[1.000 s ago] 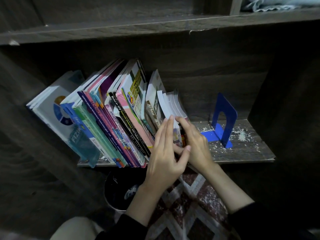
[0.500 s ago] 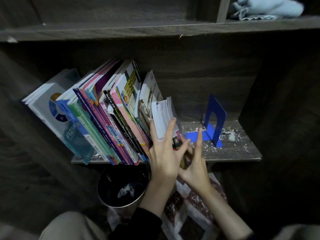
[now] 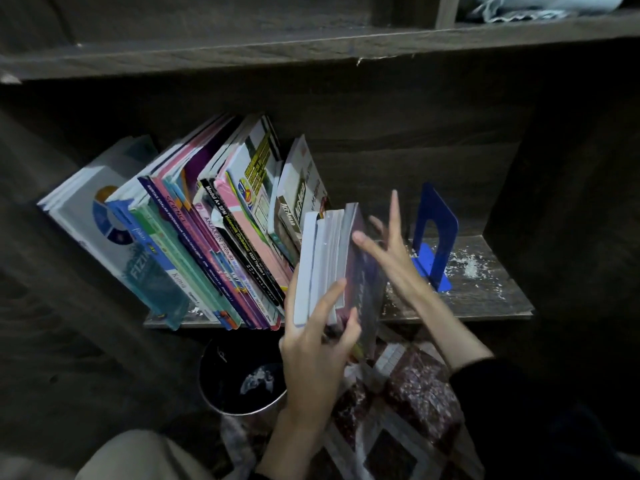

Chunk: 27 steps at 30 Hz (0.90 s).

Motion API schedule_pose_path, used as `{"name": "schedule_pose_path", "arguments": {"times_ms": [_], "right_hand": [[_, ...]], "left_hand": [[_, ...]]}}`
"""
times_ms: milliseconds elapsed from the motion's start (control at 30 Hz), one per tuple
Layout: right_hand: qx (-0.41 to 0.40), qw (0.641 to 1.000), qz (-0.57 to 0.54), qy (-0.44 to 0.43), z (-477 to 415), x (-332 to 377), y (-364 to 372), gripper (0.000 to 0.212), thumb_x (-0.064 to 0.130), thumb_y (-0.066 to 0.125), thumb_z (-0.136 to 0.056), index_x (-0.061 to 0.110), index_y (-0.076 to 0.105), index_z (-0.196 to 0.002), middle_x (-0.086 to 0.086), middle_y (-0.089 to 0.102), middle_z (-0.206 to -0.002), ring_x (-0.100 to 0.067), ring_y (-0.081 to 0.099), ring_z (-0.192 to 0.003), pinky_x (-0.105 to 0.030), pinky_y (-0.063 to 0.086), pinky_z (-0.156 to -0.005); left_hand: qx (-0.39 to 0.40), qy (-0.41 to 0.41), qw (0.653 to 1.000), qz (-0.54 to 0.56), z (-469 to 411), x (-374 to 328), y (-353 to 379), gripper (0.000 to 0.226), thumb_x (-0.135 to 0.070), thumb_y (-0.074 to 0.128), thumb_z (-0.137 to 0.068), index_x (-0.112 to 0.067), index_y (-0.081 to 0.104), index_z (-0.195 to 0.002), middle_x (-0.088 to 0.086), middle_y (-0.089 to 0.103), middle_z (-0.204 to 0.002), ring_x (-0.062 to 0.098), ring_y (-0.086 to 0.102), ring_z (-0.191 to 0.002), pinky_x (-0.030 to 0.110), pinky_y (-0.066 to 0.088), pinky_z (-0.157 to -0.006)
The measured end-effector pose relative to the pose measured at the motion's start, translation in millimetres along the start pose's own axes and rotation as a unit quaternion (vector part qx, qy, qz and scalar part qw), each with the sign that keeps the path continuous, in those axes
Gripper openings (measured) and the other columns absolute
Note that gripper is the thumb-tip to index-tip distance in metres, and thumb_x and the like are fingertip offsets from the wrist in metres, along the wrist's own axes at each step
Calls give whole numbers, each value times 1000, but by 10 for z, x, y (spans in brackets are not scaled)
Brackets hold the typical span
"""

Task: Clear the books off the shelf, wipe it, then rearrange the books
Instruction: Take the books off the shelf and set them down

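A row of colourful books [image 3: 194, 233] leans leftward on the dusty wooden shelf [image 3: 485, 299]. At the row's right end my left hand [image 3: 318, 344] grips a small bundle of thin books [image 3: 332, 261] from below, thumb on the left cover and fingers across the page edges, lifted partly past the shelf's front edge. My right hand [image 3: 391, 251] hovers beside the bundle's dark right cover with its fingers spread straight, holding nothing.
A blue metal bookend [image 3: 434, 233] stands on the shelf right of my hands, with white dust around it. A dark round bin [image 3: 239, 382] sits on the floor below the shelf, beside a patterned mat [image 3: 408, 410]. A pale cloth [image 3: 540, 5] lies on the upper shelf.
My left hand has pulled the bundle of thin books up and outward from the row. My right hand has left the bundle and opened, fingers spread, near the bookend.
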State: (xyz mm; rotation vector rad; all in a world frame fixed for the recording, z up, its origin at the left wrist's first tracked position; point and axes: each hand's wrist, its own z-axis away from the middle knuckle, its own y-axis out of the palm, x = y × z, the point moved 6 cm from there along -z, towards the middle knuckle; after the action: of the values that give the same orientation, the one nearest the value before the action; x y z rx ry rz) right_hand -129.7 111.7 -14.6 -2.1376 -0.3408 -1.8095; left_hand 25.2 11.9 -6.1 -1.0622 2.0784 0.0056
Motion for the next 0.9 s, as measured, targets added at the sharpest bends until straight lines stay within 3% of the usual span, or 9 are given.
{"name": "schedule_pose_path", "arguments": {"times_ms": [100, 200, 267, 433, 533, 600, 700, 800, 900], "right_hand": [[187, 979, -64, 40, -261, 48, 34, 131, 59, 85, -50, 55, -4, -145, 22, 26, -139, 5, 52, -116, -29, 46, -91], [324, 943, -66, 25, -304, 119, 38, 108, 1, 76, -73, 52, 11, -142, 5, 43, -142, -15, 52, -127, -30, 49, -94], [368, 928, -45, 28, -343, 125, 36, 104, -20, 61, -74, 48, 19, -140, 1, 43, -144, -14, 53, -125, -28, 49, -93], [466, 883, -14, 56, -505, 172, 121, 91, -10, 68, -66, 35, 32, -137, 18, 61, -127, -9, 56, -120, -27, 51, -91], [491, 868, -40, 64, -515, 148, 224, 92, 5, 82, -61, 33, 40, -138, 9, 62, -129, -13, 56, -120, -31, 51, -92], [471, 877, -77, 56, -456, 109, 240, 86, 12, 82, -66, 41, 43, -137, 6, 58, -134, -18, 55, -122, -34, 51, -93], [396, 905, -140, 73, -231, 80, 175, 96, 14, 82, -68, 53, 31, -139, -4, 52, -140, -29, 57, -120, -40, 54, -88], [224, 966, -120, 42, 62, 199, 29, 104, 16, 80, -71, 70, 15, -133, -15, 40, -147, -27, 61, -115, -37, 56, -84], [116, 990, -81, -24, 522, 340, -97, 99, 15, 72, -76, 59, 9, -139, 17, 58, -131, -6, 61, -113, -20, 51, -85]], "left_hand": [[8, 24, 1000, -6, 78, 24, -51, 48, -33, 66, -85, -56, 49, -123, 21, 64, -111, 22, 67, -98, 21, 51, -91], [-23, 70, 997, -28, 94, 21, -84, 44, -27, 69, -82, -39, 53, -121, 11, 60, -122, 32, 64, -108, 26, 46, -101], [-35, 94, 995, -23, 94, 42, -96, 42, -22, 71, -79, -30, 59, -118, 4, 58, -125, 26, 62, -111, 21, 44, -103], [-13, 57, 998, 17, 55, 96, -125, 37, -23, 72, -79, -29, 65, -115, 17, 59, -125, 14, 60, -116, 21, 45, -100], [-14, 19, 1000, 14, -22, 100, -130, 40, -26, 72, -75, -37, 63, -113, 8, 62, -123, 12, 62, -111, 17, 45, -96], [-9, -33, 999, 35, -121, 126, -187, 40, -31, 71, -71, -39, 66, -110, -11, 64, -118, 3, 62, -108, 16, 47, -93], [29, -115, 989, 83, -267, 184, -315, 41, -36, 74, -65, -46, 65, -104, -25, 61, -113, 0, 59, -108, 30, 52, -88], [-18, -181, 962, 202, -295, 166, -422, 47, -5, 82, -71, -37, 60, -97, -28, 62, -108, -1, 63, -100, 18, 54, -74], [-33, -195, 959, 202, -165, 53, -442, 47, 14, 69, -76, -24, 53, -99, -35, 61, -87, -13, 60, -80, 3, 43, -66]]}}
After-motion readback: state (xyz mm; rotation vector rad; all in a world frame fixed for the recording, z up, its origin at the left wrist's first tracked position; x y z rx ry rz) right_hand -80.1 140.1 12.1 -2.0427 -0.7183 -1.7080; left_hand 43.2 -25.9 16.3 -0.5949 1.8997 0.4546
